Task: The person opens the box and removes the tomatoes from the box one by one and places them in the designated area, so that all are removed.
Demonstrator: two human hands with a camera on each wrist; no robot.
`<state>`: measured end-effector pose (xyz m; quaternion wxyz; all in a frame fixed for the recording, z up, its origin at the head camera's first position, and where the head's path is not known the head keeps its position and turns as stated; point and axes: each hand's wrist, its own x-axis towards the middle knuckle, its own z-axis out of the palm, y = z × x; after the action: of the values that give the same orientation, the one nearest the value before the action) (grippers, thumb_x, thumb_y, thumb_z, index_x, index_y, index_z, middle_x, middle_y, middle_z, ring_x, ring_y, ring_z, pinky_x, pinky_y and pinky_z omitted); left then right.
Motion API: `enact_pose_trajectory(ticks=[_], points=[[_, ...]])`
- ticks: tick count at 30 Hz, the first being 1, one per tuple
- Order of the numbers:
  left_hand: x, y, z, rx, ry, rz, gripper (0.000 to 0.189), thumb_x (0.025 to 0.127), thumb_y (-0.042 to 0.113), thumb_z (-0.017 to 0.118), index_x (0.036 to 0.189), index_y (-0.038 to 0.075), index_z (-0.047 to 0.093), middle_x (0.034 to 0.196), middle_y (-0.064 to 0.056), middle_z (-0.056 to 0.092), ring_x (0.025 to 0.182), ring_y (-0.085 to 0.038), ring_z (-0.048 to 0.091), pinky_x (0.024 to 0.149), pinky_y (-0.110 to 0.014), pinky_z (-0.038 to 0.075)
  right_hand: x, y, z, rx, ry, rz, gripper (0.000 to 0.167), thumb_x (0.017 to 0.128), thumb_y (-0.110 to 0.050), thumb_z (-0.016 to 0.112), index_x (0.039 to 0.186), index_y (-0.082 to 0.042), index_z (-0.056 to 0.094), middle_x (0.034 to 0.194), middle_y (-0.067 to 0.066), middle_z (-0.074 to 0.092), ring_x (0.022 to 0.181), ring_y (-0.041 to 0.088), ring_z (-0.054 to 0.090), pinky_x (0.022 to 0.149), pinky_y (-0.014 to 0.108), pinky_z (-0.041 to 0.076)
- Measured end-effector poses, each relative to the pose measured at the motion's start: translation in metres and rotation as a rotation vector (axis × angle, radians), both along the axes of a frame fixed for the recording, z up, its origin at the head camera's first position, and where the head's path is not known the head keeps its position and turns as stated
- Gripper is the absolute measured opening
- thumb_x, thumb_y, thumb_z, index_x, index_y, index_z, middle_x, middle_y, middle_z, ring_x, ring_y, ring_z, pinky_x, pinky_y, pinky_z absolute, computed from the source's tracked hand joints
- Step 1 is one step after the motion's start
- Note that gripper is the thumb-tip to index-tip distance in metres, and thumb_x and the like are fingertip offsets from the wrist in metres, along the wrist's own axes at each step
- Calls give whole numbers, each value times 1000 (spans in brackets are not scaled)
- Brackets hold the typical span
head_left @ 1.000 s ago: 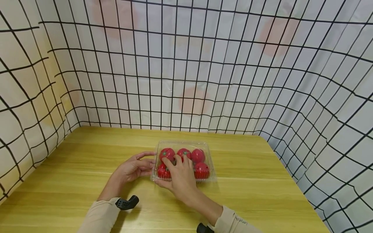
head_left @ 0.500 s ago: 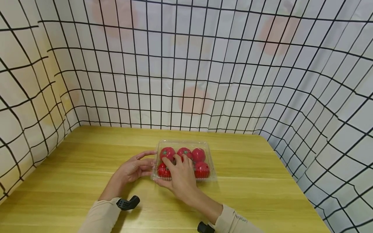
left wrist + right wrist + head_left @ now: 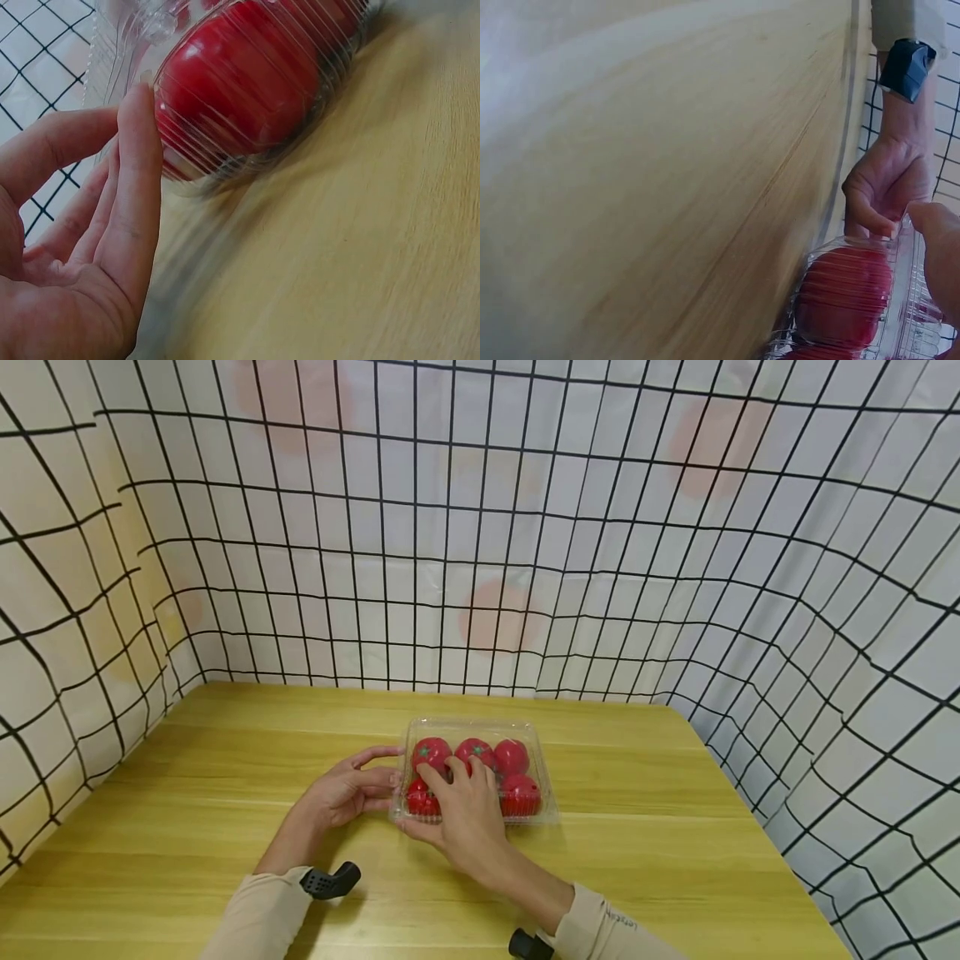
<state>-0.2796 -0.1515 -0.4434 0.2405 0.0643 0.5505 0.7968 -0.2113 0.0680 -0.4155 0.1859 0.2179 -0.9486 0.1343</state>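
Observation:
A clear plastic clamshell container (image 3: pixel 542 768) stands on the table with several red tomatoes inside, one tomato (image 3: pixel 512 757) at its back right. Its ribbed side shows close up in the left wrist view, a tomato (image 3: pixel 240 82) behind it. At the left rim, my left hand (image 3: pixel 341 793) pinches the edge between thumb and fingers. My right hand (image 3: pixel 468 827) lies over the front of the container, bent fingers on its top and thumb at the front left corner. The right hand hides part of the front tomatoes. In the right wrist view, both thumbs meet the rim close together.
The yellow wooden table (image 3: pixel 637 827) extends around the container on all sides. White walls with a black grid (image 3: pixel 480 527) enclose its back and both sides. A black wrist device (image 3: pixel 330 881) sits at the left sleeve, another black device (image 3: pixel 530 946) by the right.
Both hands keep the same places and finger positions on the container. The whole head view has shifted very slightly.

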Motion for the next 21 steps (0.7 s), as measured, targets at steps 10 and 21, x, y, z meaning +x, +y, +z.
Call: enact_pose_trajectory(ticks=[10,21], points=[[0,2,5,-73,4,58,46,96,1,65,139,7,50,89,-4,77,77,-16,75,70,-31,64,0,0,0,5,18,-7,73,83,-72,67,140,-28,59,134,14,61,130,45,50,111,59,40],[2,1,8,-73,-7,53,49,95,0,65,141,6,48,91,-4,77,78,-15,75,71,-31,64,1,-1,0,28,5,-13,70,88,-72,60,142,-28,57,136,15,60,133,47,50,114,65,36]])
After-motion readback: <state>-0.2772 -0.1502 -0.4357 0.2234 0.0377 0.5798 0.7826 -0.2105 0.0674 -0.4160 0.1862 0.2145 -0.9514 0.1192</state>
